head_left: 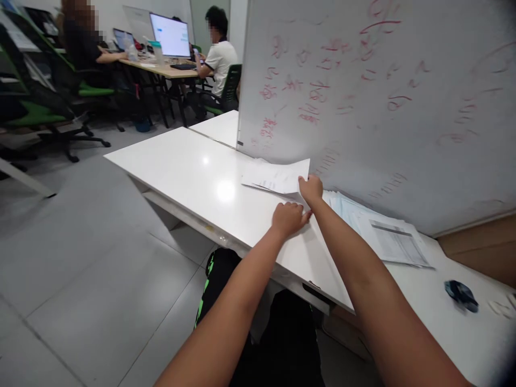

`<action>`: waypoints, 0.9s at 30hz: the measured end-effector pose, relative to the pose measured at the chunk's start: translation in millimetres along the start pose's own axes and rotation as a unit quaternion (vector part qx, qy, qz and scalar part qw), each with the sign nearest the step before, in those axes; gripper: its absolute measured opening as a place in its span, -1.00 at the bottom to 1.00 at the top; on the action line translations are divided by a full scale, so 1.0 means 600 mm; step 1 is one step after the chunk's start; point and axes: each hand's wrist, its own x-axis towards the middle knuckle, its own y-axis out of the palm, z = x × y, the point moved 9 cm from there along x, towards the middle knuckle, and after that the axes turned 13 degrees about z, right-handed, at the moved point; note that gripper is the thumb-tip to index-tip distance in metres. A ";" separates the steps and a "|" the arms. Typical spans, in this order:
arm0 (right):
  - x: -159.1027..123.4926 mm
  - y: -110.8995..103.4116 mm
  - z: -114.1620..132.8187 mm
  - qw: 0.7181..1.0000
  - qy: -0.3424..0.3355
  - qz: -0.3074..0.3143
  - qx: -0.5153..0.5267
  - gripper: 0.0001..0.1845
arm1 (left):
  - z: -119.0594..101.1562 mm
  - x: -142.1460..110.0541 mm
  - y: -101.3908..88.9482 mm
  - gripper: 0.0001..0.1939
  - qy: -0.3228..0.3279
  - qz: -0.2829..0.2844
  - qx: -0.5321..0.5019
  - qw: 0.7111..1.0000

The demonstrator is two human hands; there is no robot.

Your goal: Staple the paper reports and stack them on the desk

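Note:
White printed sheets of paper (276, 174) lie near the foot of the whiteboard, their right end lifted off the white table (193, 172). My right hand (311, 188) pinches that raised right edge between thumb and fingers. Just nearer to me, my left hand (288, 219) rests on the tabletop, its thumb stretched out to the right, apart from the bent fingers. I see nothing held in it, though its palm is hidden. To the right of my right hand, a spread stack of papers (358, 215) lies along the board, a printed sheet on top.
A whiteboard (363, 107) with red writing stands along the table's far side. At right are a dark blue object (461, 295) and a brown cardboard piece (479, 247). Two people sit at a desk (169, 70) with a monitor (171, 35); office chairs (92, 91) stand at left.

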 end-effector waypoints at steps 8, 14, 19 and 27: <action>-0.007 -0.059 -0.052 0.968 0.041 0.029 -0.247 -0.34 | -0.003 -0.023 -0.038 -0.51 0.055 -0.132 0.000 0.990; -0.186 -0.169 -0.256 0.959 0.037 -0.060 -0.275 -0.44 | 0.004 -0.023 -0.048 -0.63 0.036 -0.140 -0.027 0.989; -0.263 -0.141 -0.390 0.969 0.086 -0.025 -0.232 -0.24 | 0.006 -0.025 -0.055 -0.57 -0.016 -0.091 -0.018 0.996; -0.281 -0.152 -0.368 0.977 0.060 -0.099 -0.180 -0.29 | 0.021 -0.031 -0.059 -0.53 -0.085 -0.078 -0.021 0.993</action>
